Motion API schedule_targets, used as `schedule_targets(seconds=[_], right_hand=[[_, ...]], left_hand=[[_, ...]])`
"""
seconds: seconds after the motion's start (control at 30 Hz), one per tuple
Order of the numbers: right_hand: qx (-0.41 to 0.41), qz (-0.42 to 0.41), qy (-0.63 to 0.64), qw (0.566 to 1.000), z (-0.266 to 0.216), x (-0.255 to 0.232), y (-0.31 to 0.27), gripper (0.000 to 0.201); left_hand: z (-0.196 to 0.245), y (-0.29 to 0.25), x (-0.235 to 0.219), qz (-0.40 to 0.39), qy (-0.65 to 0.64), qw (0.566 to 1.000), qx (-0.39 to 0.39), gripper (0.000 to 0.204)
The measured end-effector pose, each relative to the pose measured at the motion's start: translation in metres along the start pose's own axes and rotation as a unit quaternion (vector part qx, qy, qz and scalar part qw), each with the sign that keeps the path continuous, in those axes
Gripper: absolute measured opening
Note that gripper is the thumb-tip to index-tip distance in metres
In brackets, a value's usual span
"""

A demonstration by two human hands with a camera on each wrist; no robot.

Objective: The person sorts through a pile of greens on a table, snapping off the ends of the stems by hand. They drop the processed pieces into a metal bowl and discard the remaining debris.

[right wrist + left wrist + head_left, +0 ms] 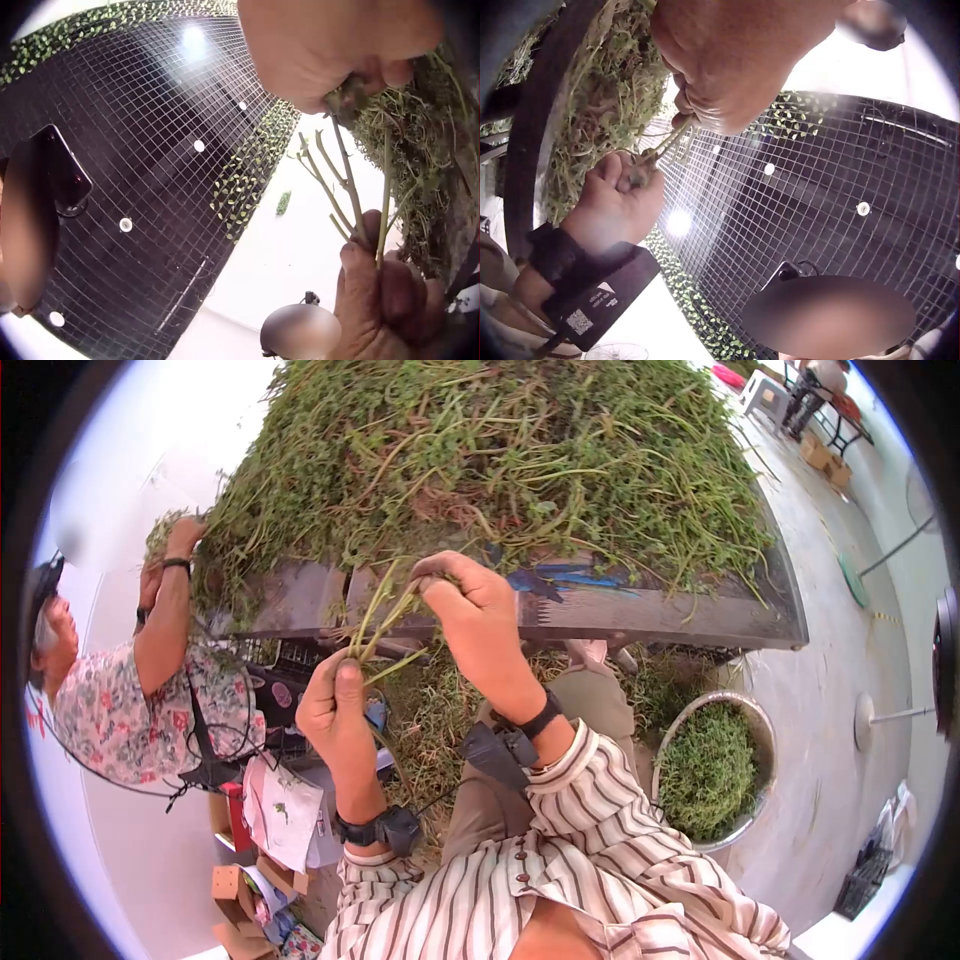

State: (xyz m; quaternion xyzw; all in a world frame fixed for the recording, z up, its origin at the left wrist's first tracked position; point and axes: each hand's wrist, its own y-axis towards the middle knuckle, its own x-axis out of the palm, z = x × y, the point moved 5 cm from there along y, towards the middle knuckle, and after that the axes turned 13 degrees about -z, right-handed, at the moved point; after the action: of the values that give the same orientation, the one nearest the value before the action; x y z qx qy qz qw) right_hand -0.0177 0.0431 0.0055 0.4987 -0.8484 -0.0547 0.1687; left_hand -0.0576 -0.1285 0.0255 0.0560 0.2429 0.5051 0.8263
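The left hand [340, 710] pinches a few slender green stems [378, 622] between thumb and fingers, the stems fanning up and out of its grip. The right hand [475, 625] is just beside it, higher and nearer the table [675, 610], its fingers curled and pinching the far end of a stem; the right wrist view shows a small dark leafy bit [346, 99] in them, probably the stem's tip. The stems span the short gap between the two hands, in front of the table's near edge.

A large heap of leafy greens [480, 460] lies on the table, with blue strips [570, 577] near its front edge. More loose greens [440, 710] lie below the table, around the person's knees. To the right, a round metal tub [768, 745] on the floor holds cut greens [708, 765].

Each wrist carries a black strap with a box, below striped sleeves [610, 780]. At the left, another person [150, 700] in a flowered top reaches to the heap. Cardboard boxes [235, 900] stand low at the left. Overhead, the wrist views show a dark mesh ceiling [817, 195] edged with leaves.
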Motion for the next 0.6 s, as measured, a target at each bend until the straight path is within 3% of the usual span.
schedule_targets(seconds=[0.07,0.13,0.2,0.27,0.33,0.4,0.47,0.53,0.6], right_hand=[[-0.068,0.006,0.020,0.997,0.002,0.000,0.002,0.019],[-0.071,0.006,0.010,0.997,-0.008,-0.001,-0.001,0.017],[-0.169,0.057,-0.049,0.983,-0.007,-0.004,0.000,0.015],[-0.137,0.126,-0.067,0.980,-0.022,-0.040,0.000,0.014],[-0.106,0.181,-0.073,0.975,-0.039,-0.064,-0.004,0.014],[-0.155,0.173,-0.009,0.973,-0.054,-0.076,-0.010,0.012],[-0.146,0.180,0.007,0.973,-0.040,-0.080,-0.008,0.011],[-0.091,0.155,0.187,0.966,-0.023,-0.075,-0.004,0.011],[-0.085,0.146,0.189,0.967,-0.019,-0.078,-0.007,0.012]], left_hand=[[-0.004,-0.001,-0.002,0.011,-0.024,0.999,-0.021,0.024],[-0.003,0.000,-0.005,0.002,0.025,1.000,-0.006,0.023],[-0.005,-0.001,-0.006,0.049,0.089,0.995,-0.015,0.023],[-0.022,-0.005,-0.037,0.133,0.020,0.989,-0.060,0.019],[-0.017,-0.008,-0.062,0.159,-0.014,0.985,-0.069,0.022],[-0.035,-0.015,-0.084,0.142,-0.020,0.987,-0.067,0.025],[-0.041,-0.017,-0.085,0.137,-0.029,0.988,-0.063,0.027],[-0.040,-0.017,-0.081,0.139,-0.040,0.988,-0.056,0.026],[-0.064,-0.012,-0.092,0.139,-0.080,0.985,-0.061,0.022]])
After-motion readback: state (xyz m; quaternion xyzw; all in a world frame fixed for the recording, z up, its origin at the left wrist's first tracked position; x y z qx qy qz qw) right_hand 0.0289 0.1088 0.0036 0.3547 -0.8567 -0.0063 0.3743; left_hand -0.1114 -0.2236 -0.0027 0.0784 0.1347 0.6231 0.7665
